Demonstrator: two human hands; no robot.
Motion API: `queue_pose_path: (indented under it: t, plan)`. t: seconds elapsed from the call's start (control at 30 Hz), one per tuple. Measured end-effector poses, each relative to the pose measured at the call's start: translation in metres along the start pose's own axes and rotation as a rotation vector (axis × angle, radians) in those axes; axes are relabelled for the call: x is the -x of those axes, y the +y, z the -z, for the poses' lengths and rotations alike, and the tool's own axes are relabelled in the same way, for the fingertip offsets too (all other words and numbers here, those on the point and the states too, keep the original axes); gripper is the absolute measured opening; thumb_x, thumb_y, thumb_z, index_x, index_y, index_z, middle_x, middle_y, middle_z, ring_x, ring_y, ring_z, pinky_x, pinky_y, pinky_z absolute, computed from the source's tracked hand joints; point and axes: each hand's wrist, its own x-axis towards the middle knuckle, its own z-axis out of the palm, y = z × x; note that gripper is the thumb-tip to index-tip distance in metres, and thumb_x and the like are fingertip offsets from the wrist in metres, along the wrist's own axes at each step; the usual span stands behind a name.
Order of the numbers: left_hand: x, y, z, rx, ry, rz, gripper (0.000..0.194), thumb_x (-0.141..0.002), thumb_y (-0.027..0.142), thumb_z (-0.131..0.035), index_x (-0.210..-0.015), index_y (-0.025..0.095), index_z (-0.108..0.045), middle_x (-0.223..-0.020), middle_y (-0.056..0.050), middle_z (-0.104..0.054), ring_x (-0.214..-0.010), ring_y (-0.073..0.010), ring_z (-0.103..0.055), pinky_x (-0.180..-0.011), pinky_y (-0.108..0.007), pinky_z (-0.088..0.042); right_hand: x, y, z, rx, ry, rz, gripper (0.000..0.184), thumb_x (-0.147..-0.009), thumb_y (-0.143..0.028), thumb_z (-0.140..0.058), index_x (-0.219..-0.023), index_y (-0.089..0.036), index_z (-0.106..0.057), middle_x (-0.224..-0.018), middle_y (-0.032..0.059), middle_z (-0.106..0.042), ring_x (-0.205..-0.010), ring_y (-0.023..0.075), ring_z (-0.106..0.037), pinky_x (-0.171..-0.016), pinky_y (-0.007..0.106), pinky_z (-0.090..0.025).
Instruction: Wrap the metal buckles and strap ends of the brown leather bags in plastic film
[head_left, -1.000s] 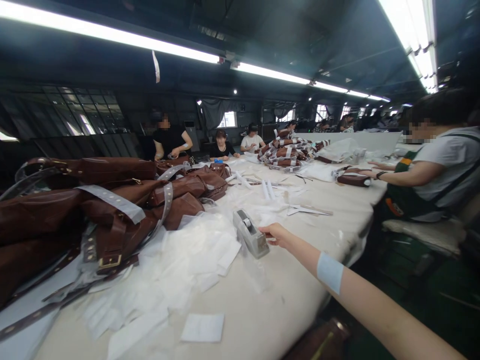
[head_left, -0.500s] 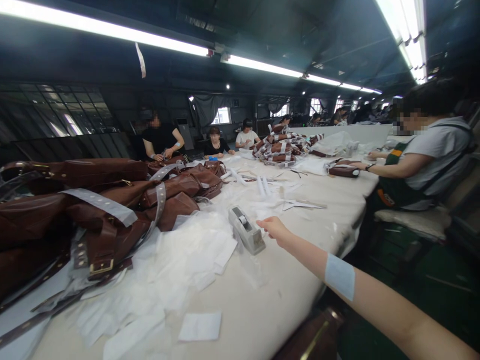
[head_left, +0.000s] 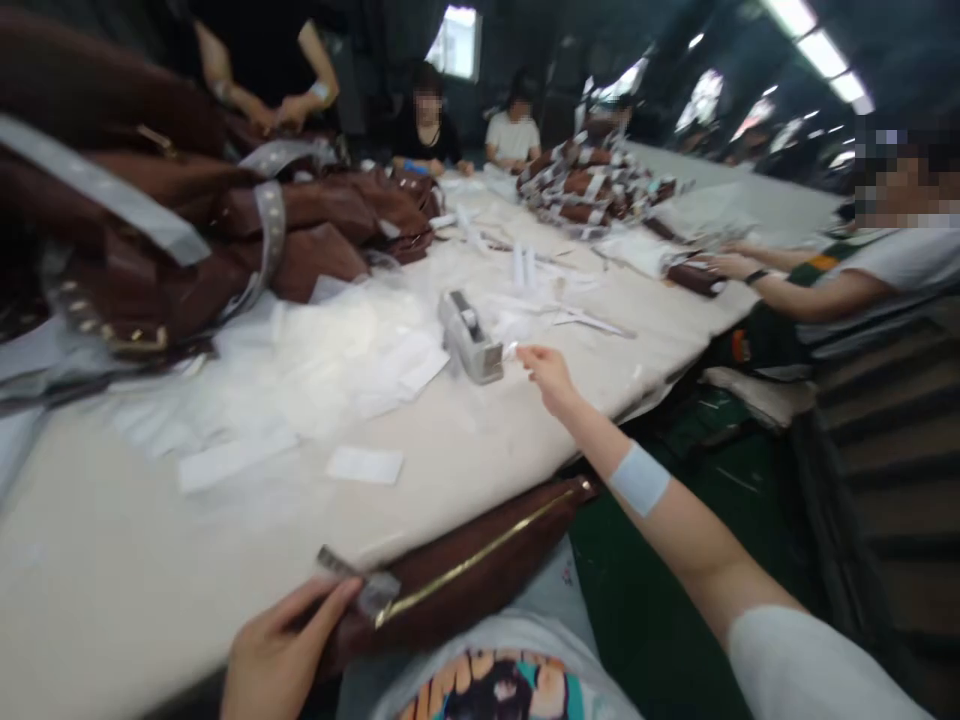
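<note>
My right hand (head_left: 551, 378) reaches over the table with its fingertips pinched on a small whitish strip of tape (head_left: 511, 351). Just left of those fingers stands a grey tape dispenser (head_left: 472, 338). At the near table edge lies a brown leather bag (head_left: 480, 570) with a gold zipper, against my body. My left hand (head_left: 281, 645) grips the bag's left end, thumb on top. By that thumb are a short dark strap (head_left: 337, 562) and a clear plastic wrap (head_left: 379, 592); the fingers under the bag are hidden.
Brown bags with wrapped straps pile up on the left (head_left: 300, 220), and another wrapped pile (head_left: 592, 185) sits farther back. White paper sheets (head_left: 330, 360) cover the table's middle, with scissors (head_left: 596, 322) beyond the dispenser. A co-worker (head_left: 847, 290) handles a brown piece at right; others work behind.
The view has tipped downward, bringing my left hand and the whole bag into sight. A bit of tape now shows between my right fingertips and the dispenser.
</note>
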Motion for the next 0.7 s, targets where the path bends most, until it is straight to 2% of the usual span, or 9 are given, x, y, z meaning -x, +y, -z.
queue_pose_path:
  t: [0.07, 0.13, 0.2, 0.27, 0.37, 0.47, 0.53, 0.6, 0.7]
  plan:
    - [0.002, -0.01, -0.002, 0.087, 0.006, 0.017, 0.039, -0.06, 0.062, -0.081, -0.07, 0.025, -0.081, -0.077, -0.005, -0.078, -0.077, -0.0289, -0.073, -0.075, -0.034, -0.059, 0.026, -0.004, -0.01, -0.12, -0.089, 0.025, 0.031, -0.084, -0.051, -0.064, -0.09, -0.021, -0.062, -0.085, -0.0021, -0.061, -0.077, 0.0102, -0.057, -0.065, 0.02, -0.045]
    - [0.005, -0.014, -0.004, 0.133, 0.022, -0.024, 0.033, -0.066, 0.057, -0.081, -0.07, 0.024, -0.08, -0.078, -0.005, -0.077, -0.078, -0.0247, -0.072, -0.078, -0.029, -0.057, 0.068, -0.003, -0.027, -0.38, -0.333, -0.004, 0.039, -0.084, -0.051, -0.069, -0.114, -0.027, -0.064, -0.105, -0.0002, -0.062, -0.086, 0.0108, -0.062, -0.071, 0.021, -0.051]
    - [0.01, -0.014, -0.006, 0.157, 0.051, -0.074, 0.028, -0.069, 0.051, -0.082, -0.068, 0.023, -0.079, -0.078, -0.004, -0.077, -0.078, -0.0212, -0.071, -0.079, -0.025, -0.054, 0.122, 0.006, -0.048, -0.462, -0.573, -0.038, 0.062, -0.079, -0.041, -0.079, -0.137, -0.034, -0.056, -0.112, 0.0012, -0.06, -0.089, 0.0123, -0.064, -0.076, 0.024, -0.055]
    - [0.015, -0.013, -0.007, 0.185, 0.082, -0.087, 0.025, -0.07, 0.048, -0.083, -0.067, 0.023, -0.079, -0.076, -0.003, -0.076, -0.077, -0.0196, -0.069, -0.077, -0.023, -0.054, 0.172, 0.022, -0.069, -0.43, -0.721, 0.008, 0.084, -0.074, -0.032, -0.084, -0.149, -0.035, -0.046, -0.116, 0.0034, -0.061, -0.094, 0.0154, -0.067, -0.079, 0.027, -0.057]
    - [0.019, -0.016, -0.006, 0.226, 0.101, -0.022, 0.027, -0.067, 0.049, -0.086, -0.069, 0.022, -0.08, -0.072, -0.004, -0.075, -0.071, -0.0186, -0.067, -0.068, -0.022, -0.053, 0.22, 0.046, -0.094, -0.295, -0.719, 0.134, 0.091, -0.075, -0.027, -0.085, -0.153, -0.032, -0.04, -0.109, 0.0025, -0.065, -0.091, 0.016, -0.069, -0.085, 0.032, -0.059]
    - [0.021, -0.019, -0.005, 0.29, 0.096, 0.064, 0.03, -0.06, 0.048, -0.091, -0.072, 0.021, -0.081, -0.076, -0.004, -0.077, -0.07, -0.0179, -0.067, -0.064, -0.02, -0.054, 0.238, 0.059, -0.104, -0.152, -0.633, 0.266, 0.089, -0.077, -0.022, -0.083, -0.154, -0.031, -0.039, -0.099, -0.0001, -0.069, -0.087, 0.0167, -0.069, -0.087, 0.034, -0.059]
    - [0.021, -0.019, -0.004, 0.355, 0.085, 0.138, 0.035, -0.056, 0.048, -0.094, -0.073, 0.021, -0.082, -0.077, -0.005, -0.077, -0.069, -0.0177, -0.067, -0.064, -0.02, -0.055, 0.242, 0.061, -0.105, -0.107, -0.613, 0.326, 0.087, -0.08, -0.02, -0.08, -0.155, -0.031, -0.037, -0.099, 0.0001, -0.071, -0.089, 0.0179, -0.07, -0.089, 0.036, -0.06]
    - [0.021, -0.017, -0.004, 0.427, 0.077, 0.219, 0.04, -0.052, 0.05, -0.096, -0.074, 0.02, -0.081, -0.077, -0.005, -0.078, -0.066, -0.0172, -0.067, -0.062, -0.02, -0.056, 0.245, 0.062, -0.106, -0.123, -0.62, 0.324, 0.082, -0.082, -0.018, -0.077, -0.153, -0.032, -0.038, -0.1, 0.0003, -0.072, -0.09, 0.0178, -0.071, -0.088, 0.035, -0.06]
    - [0.018, -0.013, -0.001, 0.501, 0.032, 0.268, 0.045, -0.049, 0.051, -0.097, -0.073, 0.017, -0.08, -0.075, -0.007, -0.077, -0.062, -0.0157, -0.066, -0.059, -0.019, -0.055, 0.249, 0.064, -0.11, -0.237, -0.664, 0.193, 0.076, -0.082, -0.015, -0.074, -0.149, -0.032, -0.042, -0.099, -0.0001, -0.071, -0.086, 0.0158, -0.071, -0.082, 0.032, -0.061]
